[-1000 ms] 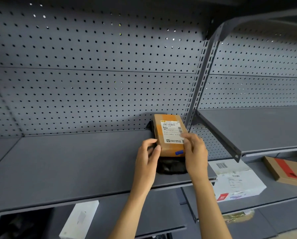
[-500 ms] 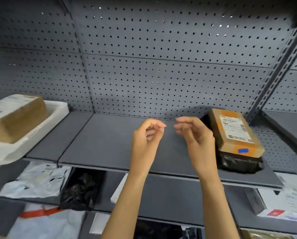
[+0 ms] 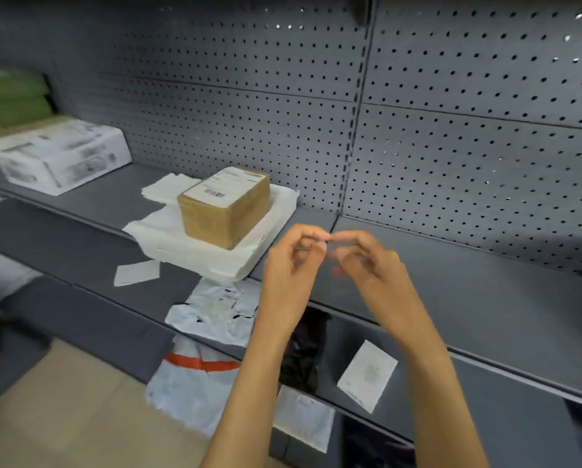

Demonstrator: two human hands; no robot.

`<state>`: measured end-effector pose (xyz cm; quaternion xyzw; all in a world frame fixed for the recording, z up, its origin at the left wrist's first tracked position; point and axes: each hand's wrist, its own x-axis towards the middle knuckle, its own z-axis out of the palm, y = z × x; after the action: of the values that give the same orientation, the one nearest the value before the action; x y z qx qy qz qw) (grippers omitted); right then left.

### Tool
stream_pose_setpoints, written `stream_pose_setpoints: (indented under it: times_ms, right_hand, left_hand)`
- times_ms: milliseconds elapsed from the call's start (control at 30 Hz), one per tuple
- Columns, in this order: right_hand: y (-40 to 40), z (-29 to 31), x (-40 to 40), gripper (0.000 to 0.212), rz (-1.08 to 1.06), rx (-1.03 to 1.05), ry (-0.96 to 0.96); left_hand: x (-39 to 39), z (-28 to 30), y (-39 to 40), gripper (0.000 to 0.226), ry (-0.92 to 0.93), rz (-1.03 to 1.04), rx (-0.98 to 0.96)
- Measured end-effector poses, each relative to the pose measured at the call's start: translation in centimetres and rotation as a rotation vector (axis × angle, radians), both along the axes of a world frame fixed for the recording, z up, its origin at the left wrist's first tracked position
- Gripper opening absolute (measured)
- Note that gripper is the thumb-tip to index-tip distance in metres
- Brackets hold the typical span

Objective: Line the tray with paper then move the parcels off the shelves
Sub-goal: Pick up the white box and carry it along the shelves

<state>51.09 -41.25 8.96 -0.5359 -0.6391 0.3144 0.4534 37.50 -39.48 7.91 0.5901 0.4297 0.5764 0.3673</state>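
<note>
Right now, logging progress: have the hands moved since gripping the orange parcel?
Yes. The left hand and right hand have shifted left along the shelf, now near the upright beside the tray.

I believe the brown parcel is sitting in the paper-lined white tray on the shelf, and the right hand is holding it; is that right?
Not quite: in the head view the brown parcel sits in the paper-lined white tray, but the right hand holds nothing, apart from it.

Dim, even light falls from above; my left hand [image 3: 288,265] and right hand [image 3: 367,261] are smeared by motion blur. The green stacked boxes [image 3: 14,99] at upper left blur worst, and the grey perforated metal back panel [image 3: 468,130] bends at the frame's edges.
</note>
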Motion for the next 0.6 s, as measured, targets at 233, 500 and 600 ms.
stream_pose_setpoints:
  times_ms: [233,500,600]
  right_hand:
    - [3.0,1.8,-14.3,0.016,0.190,-0.002,-0.013]
    - [6.9,1.6,-27.4,0.021,0.235,0.093,0.146]
    - [8.7,1.6,-31.3,0.023,0.246,0.108,0.154]
  left_hand:
    - [-14.8,1.2,1.6,0.011,0.033,0.141,0.034]
    - [-30.0,1.3,1.9,0.018,0.032,0.323,-0.007]
    - [-35.1,0.9,2.0,0.019,0.038,0.412,-0.011]
